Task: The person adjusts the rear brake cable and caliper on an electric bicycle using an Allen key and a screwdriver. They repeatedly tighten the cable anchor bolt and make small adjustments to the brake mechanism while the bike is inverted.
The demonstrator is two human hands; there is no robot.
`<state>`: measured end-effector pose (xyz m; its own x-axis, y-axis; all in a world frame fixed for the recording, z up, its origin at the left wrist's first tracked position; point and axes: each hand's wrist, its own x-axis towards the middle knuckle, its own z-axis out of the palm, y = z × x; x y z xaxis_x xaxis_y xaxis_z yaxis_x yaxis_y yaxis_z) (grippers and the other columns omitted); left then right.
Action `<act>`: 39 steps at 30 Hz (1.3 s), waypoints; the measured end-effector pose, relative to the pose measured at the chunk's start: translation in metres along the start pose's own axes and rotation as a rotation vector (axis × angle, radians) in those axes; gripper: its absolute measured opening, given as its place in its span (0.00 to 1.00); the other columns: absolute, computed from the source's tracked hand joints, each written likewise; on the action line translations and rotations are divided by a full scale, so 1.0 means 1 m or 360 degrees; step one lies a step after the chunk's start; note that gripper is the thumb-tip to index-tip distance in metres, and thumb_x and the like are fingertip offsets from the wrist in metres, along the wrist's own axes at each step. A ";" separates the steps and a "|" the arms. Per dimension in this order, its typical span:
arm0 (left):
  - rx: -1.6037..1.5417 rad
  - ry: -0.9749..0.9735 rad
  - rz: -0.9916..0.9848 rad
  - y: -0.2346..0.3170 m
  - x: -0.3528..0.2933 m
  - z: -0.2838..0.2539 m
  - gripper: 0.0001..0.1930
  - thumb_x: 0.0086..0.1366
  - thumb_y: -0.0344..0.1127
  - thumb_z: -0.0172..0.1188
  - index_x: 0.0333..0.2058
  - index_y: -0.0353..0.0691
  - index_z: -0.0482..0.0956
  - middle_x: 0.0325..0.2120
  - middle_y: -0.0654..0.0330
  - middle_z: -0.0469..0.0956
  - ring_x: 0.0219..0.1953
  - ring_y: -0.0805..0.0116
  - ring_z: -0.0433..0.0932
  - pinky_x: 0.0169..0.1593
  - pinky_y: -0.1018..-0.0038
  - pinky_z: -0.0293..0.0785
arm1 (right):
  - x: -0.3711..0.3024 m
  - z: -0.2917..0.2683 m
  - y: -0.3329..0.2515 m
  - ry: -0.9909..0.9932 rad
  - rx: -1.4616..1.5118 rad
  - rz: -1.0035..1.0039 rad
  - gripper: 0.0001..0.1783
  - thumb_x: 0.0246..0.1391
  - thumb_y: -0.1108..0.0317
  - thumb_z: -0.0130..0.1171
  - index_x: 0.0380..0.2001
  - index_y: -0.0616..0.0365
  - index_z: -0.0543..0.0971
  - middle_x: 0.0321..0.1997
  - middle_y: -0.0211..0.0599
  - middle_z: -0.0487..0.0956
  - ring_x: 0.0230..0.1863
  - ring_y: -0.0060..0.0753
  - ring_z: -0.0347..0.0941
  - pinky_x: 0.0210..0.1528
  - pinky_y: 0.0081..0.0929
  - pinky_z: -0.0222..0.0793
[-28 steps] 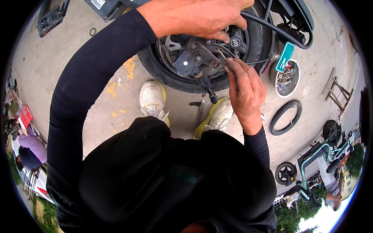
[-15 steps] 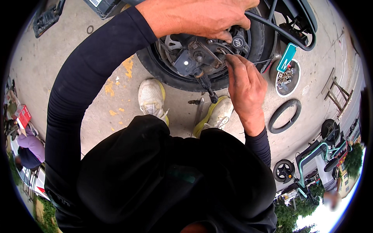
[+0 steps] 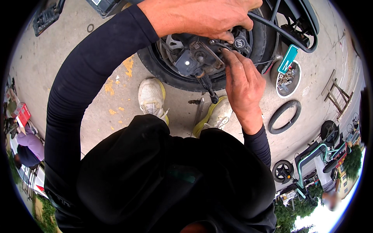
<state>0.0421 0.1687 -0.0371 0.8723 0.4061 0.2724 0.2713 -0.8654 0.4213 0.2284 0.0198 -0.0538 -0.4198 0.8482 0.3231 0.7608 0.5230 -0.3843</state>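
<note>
A wheel with a black tyre (image 3: 165, 79) and dark, grimy hub parts (image 3: 200, 58) lies before my feet, part of a two-wheeler. Over its top reaches my left hand (image 3: 206, 17), fingers bent down beside a round black cap (image 3: 239, 42); its far fingers run toward the picture's top edge, and what they grip is hidden. From the right comes my right hand (image 3: 244, 77), thumb and fingertips pinched together at a thin cable (image 3: 225, 46) and small fittings by the hub. Whatever sits between those fingertips is too small to make out.
A black frame tube (image 3: 287, 29) with a green tag (image 3: 288, 59) juts out at the upper right. Beneath it stands a white tub (image 3: 300, 79) of metal parts, near a black rubber ring (image 3: 285, 116). A teal scooter (image 3: 307, 159) is farther right. Long metal tool (image 3: 199, 110) between my shoes.
My right hand has shifted slightly up and left, its fingertips nearer the cable by the hub. My left hand has moved only a little to the right.
</note>
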 end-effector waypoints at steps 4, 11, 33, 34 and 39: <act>-0.0033 0.0003 -0.0004 0.000 0.000 0.000 0.15 0.48 0.39 0.74 0.33 0.39 0.83 0.38 0.51 0.69 0.44 0.53 0.75 0.41 0.59 0.75 | 0.001 0.000 -0.002 -0.0007 0.0021 -0.0006 0.23 0.45 0.77 0.64 0.49 0.60 0.81 0.42 0.38 0.82 0.37 0.35 0.82 0.35 0.28 0.79; -0.0047 -0.0002 0.0000 0.000 0.001 -0.001 0.14 0.48 0.38 0.73 0.32 0.38 0.83 0.38 0.51 0.69 0.44 0.53 0.75 0.40 0.59 0.75 | 0.004 -0.003 -0.006 -0.0128 0.0129 0.0161 0.27 0.44 0.84 0.65 0.51 0.57 0.83 0.45 0.40 0.83 0.41 0.42 0.83 0.43 0.34 0.79; 0.0016 -0.0114 -0.0042 0.003 0.002 -0.006 0.16 0.51 0.38 0.73 0.38 0.40 0.83 0.40 0.51 0.69 0.46 0.53 0.75 0.41 0.59 0.74 | 0.001 -0.006 -0.001 -0.0016 0.0338 0.0238 0.18 0.49 0.82 0.68 0.45 0.57 0.84 0.42 0.38 0.86 0.40 0.42 0.84 0.42 0.32 0.79; 0.0003 -0.0126 -0.0051 0.004 0.002 -0.007 0.16 0.51 0.38 0.73 0.38 0.40 0.83 0.40 0.51 0.69 0.46 0.53 0.75 0.41 0.59 0.74 | 0.000 -0.006 -0.001 0.0013 0.0373 0.0256 0.18 0.49 0.82 0.68 0.44 0.57 0.84 0.42 0.39 0.86 0.40 0.42 0.84 0.42 0.31 0.79; 0.0012 -0.0121 -0.0061 0.007 0.003 -0.008 0.17 0.50 0.38 0.74 0.38 0.39 0.83 0.39 0.51 0.69 0.46 0.52 0.75 0.42 0.59 0.75 | -0.006 -0.010 0.001 0.0261 0.0492 0.0304 0.15 0.51 0.79 0.70 0.43 0.57 0.82 0.40 0.38 0.86 0.35 0.38 0.83 0.36 0.28 0.79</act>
<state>0.0436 0.1666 -0.0263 0.8895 0.4158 0.1897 0.3079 -0.8520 0.4234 0.2362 0.0145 -0.0475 -0.1817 0.9209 0.3449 0.6223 0.3793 -0.6848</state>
